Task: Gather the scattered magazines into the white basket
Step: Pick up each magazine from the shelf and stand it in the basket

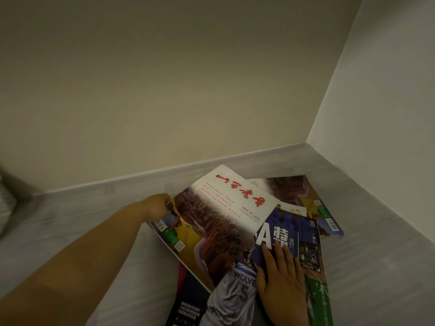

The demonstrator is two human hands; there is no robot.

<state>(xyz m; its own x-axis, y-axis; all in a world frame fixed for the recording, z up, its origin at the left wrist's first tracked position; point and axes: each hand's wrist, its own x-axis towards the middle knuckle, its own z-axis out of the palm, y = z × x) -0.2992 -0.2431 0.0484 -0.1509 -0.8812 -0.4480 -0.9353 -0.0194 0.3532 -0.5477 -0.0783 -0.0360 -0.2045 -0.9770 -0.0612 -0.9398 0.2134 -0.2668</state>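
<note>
Still gathering: left hand (157, 205) grips red-titled landscape-cover magazine (219, 222) by its edge; right hand (281, 283) lies flat, fingers spread, on blue basketball magazine (289, 234). Next: stack them & find the basket, not in view.

White-topped magazine (219, 222) with red script over rust-brown and yellow; blue basketball magazine (292, 234) with white lettering; pale grey bed (94, 222); cream wall (164, 78).
</note>
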